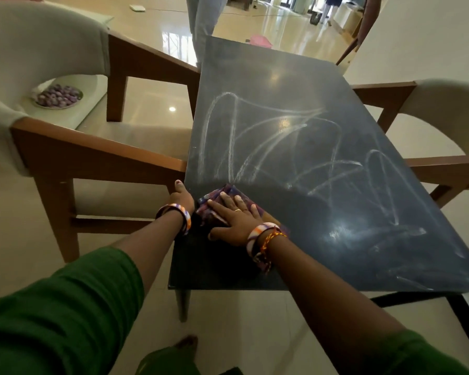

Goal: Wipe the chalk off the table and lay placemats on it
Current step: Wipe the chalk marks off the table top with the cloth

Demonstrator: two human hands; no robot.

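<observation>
Chalk (268, 136) covers worktop (336, 239) | right hand (236, 215) flat, fingers spread on cloth (228, 193) | left hand (180, 197) steadies edge, grip unclear | advise overlapping strokes.

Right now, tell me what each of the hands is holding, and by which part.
The right hand presses flat on top of the folded cloth without gripping it. The left hand holds the table at its left edge.

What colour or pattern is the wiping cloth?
Checked, purple-red with blue, cloth under the right hand; head view.
</observation>
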